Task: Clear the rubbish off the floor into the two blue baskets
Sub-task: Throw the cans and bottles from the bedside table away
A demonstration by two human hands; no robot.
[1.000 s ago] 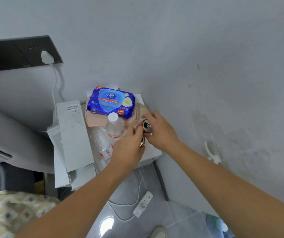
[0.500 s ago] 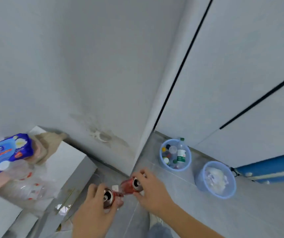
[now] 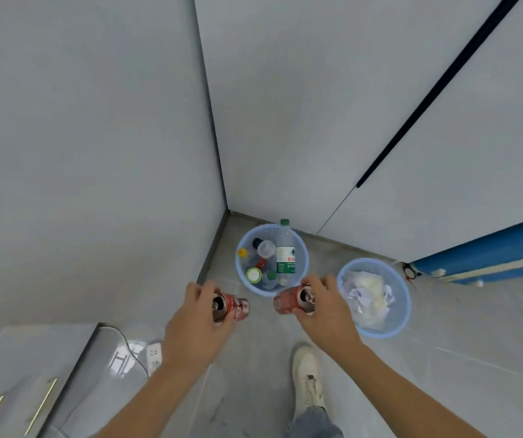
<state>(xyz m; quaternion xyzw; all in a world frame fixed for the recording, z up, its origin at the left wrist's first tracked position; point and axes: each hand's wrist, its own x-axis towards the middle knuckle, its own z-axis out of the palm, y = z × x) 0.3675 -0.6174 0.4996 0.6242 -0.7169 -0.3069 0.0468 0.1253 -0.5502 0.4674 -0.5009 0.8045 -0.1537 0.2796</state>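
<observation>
Red aluminium drink cans occupy both of your hands in the head view. Your left hand [image 3: 197,324] grips one red can [image 3: 231,308] with fingers curled round its top end; the can lies on its side, opened top toward your palm, base pointing right. Your right hand [image 3: 323,308] grips a second red can [image 3: 291,300] the same way, fingers clamped round the top end, base pointing left. The two cans are held apart, bases facing each other, above the grey tiled floor [image 3: 443,358].

Two round pale-blue plastic baskets stand on the floor ahead of you. The left basket [image 3: 301,248] sits in the corner where the grey wall meets the white cabinet panels. It holds bottles and caps, including a clear plastic bottle with a green cap and green label [image 3: 285,251] leaning against the far rim. The second can overlaps this basket's near rim in the picture. The right basket [image 3: 404,308] stands just beside your right hand and holds crumpled white paper and plastic wrapping [image 3: 367,295].

A white shoe [image 3: 307,380] rests on the floor below your right forearm. A white power strip with its cable [image 3: 154,355] lies on the floor near your left wrist. A blue padded object [image 3: 490,248] lies at the right edge, against the cabinet.
</observation>
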